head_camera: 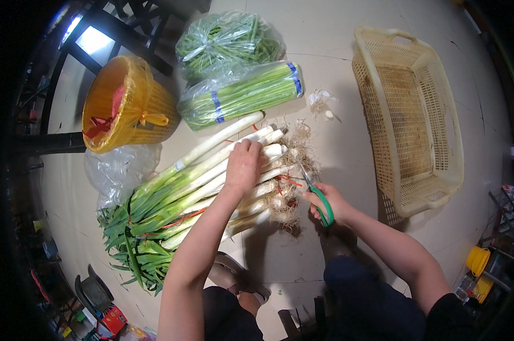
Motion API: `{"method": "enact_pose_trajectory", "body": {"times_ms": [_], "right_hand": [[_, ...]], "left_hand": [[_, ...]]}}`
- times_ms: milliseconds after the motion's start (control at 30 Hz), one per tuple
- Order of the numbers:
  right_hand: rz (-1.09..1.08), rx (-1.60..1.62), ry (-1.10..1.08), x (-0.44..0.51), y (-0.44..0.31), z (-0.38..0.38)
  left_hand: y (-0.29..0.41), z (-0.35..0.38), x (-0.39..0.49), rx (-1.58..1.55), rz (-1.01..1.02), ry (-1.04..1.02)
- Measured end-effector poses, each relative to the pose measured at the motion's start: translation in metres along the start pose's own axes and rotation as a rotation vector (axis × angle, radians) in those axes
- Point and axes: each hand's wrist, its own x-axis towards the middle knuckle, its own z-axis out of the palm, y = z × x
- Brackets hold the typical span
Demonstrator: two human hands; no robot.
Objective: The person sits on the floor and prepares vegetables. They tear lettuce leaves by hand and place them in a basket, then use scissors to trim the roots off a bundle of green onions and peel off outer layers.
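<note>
A large pile of leeks (201, 183) lies on the tiled floor, green leaves to the left and white stems to the right. My left hand (242, 165) has its fingers curled over a white stem near the root end; the fingertips are partly hidden. In my right hand (334, 200) is a pair of scissors with green handles (323, 203). Their blades point up and left, beside the shaggy roots (300, 138). Red ties (289, 180) run around some of the stems. Cut root trimmings (321, 100) with a pale piece lie above the pile.
An empty cream plastic basket (410, 123) stands at right. Behind the leeks are a bagged bundle of green stalks (248, 96) and a bag of green vegetables (231, 42). A yellow-lined bin (154, 115) is at left, near dark furniture legs (65, 143) and a clear plastic bag (123, 170).
</note>
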Motion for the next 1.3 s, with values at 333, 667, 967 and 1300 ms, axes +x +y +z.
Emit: {"method": "enact_pose_trajectory", "body": {"times_ms": [333,667,967,1300], "right_hand": [[0.189,0.152,-0.288,0.014,-0.017,0.003],[0.236,0.182,-0.288,0.012,-0.030,0.003],[0.208,0.109,-0.289,0.032,-0.035,0.010],[0.288,0.091,-0.192,0.026,-0.049,0.028]], "left_hand": [[0.012,0.014,-0.042,0.261,0.177,-0.160],[0.003,0.015,-0.042,0.534,0.139,-0.176],[0.008,0.036,-0.026,0.448,-0.005,-0.147],[0.011,0.031,-0.024,0.366,-0.089,-0.161]]}}
